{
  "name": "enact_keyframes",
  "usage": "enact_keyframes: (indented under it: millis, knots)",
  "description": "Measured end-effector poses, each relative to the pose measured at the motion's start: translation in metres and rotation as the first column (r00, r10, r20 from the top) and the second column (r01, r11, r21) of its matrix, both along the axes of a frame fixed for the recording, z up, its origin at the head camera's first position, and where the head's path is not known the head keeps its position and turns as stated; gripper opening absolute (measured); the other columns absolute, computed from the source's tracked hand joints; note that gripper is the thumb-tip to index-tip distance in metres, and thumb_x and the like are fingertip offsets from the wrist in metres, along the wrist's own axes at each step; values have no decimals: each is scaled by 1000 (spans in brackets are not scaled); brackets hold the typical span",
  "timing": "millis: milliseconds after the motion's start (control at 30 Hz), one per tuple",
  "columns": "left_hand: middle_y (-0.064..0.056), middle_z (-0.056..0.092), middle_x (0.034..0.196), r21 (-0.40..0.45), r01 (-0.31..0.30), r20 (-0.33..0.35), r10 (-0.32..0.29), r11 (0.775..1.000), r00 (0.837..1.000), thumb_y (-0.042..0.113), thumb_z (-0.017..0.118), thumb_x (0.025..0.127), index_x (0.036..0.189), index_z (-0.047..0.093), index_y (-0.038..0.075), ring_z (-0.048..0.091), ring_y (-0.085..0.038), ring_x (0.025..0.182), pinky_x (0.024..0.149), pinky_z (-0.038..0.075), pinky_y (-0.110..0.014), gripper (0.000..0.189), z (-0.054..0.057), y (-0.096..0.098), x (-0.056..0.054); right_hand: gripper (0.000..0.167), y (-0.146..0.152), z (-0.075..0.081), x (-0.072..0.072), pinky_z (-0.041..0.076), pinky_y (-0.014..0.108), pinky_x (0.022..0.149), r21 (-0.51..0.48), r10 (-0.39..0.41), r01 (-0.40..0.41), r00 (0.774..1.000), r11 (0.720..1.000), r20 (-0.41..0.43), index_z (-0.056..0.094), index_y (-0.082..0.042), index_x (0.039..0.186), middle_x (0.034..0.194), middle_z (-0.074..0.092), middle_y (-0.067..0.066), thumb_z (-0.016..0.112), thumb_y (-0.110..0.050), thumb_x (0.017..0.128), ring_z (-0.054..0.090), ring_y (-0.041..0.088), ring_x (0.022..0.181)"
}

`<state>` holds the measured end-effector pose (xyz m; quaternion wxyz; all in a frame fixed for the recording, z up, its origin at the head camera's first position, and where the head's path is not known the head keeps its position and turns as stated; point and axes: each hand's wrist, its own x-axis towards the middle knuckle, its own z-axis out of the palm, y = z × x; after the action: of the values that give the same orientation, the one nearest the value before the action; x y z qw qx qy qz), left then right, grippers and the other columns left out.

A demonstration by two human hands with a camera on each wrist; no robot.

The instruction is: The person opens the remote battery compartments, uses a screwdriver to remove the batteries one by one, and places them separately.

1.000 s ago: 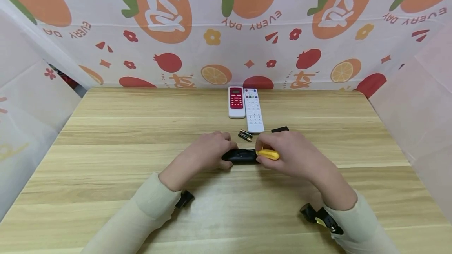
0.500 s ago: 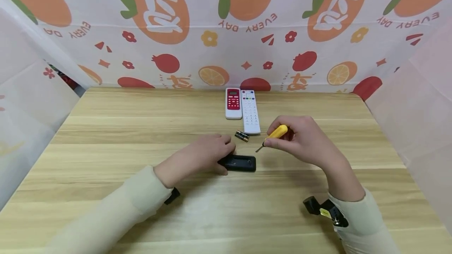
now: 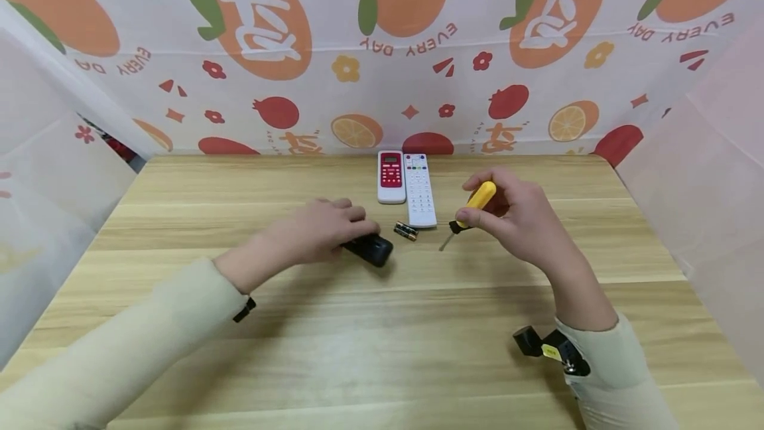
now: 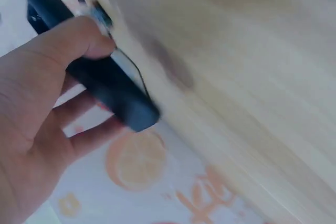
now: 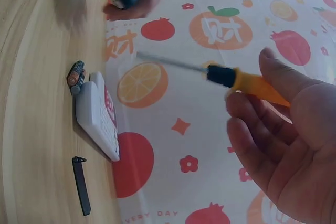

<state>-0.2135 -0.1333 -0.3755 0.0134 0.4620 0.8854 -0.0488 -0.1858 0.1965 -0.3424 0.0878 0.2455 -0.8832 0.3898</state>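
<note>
My left hand [image 3: 325, 231] grips a black remote control [image 3: 373, 249], raised and tilted over the table. In the left wrist view the thumb lies across the remote [image 4: 118, 90], with the fingers on its other side. My right hand [image 3: 518, 224] holds a screwdriver [image 3: 480, 196] with a yellow handle, its thin shaft slanting down and to the left. The right wrist view shows the screwdriver's black collar and metal shaft [image 5: 170, 62]. Two batteries [image 3: 406, 231] lie side by side on the table between the hands. A narrow black cover [image 5: 81, 186] lies near them in the right wrist view.
A white remote with a red face [image 3: 390, 178] and a slim white remote [image 3: 420, 191] lie side by side at the back of the wooden table [image 3: 382, 350]. Behind the table hangs a fruit-print cloth [image 3: 382, 85].
The screwdriver has come away from the black remote, moving back and right with my right hand. My left hand has lifted the remote and carried it left, tilting it.
</note>
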Motion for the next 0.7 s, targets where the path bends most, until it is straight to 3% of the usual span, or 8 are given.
enact_keyframes:
  millis: [133,233,333,500,700]
  knots:
    - [-3,64,116,88,-30,-65,36,996,997,0,81,77,118,66,27,55,-30,115,99,43,-60,52,1,-16,-20,50,2,2,0,51,22,62,-45,-32,34,999,998,41,52,-9,119,85,66,3,82,-25,83,58,20,69]
    - [-2,63,117,117,-68,-50,74,991,996,-6,77,77,112,69,30,50,-31,122,100,36,-69,51,-2,-23,-34,57,3,2,-1,50,23,60,-103,-26,33,997,994,68,44,-7,119,78,68,5,83,-23,82,59,21,65]
    - [-3,62,119,141,-82,-23,86,987,996,-7,72,81,108,72,31,47,-33,125,97,36,-73,47,-7,-24,-48,57,5,1,-2,51,24,59,-157,-16,29,996,987,85,39,-6,118,74,67,6,82,-20,83,60,21,62]
    - [-9,61,122,195,-82,-18,87,977,996,-7,69,87,105,76,27,44,-37,126,96,44,-64,39,-18,-24,-70,47,4,-2,-5,57,27,60,-200,3,18,994,980,107,42,-8,119,77,68,8,76,-20,89,65,20,61]
    - [-9,59,119,163,-122,-2,124,979,992,-4,72,87,104,78,26,46,-34,117,98,48,-49,35,-26,-24,-88,39,5,-2,-6,56,30,58,-153,-5,21,995,988,103,51,-16,125,79,65,7,72,-25,93,63,20,58]
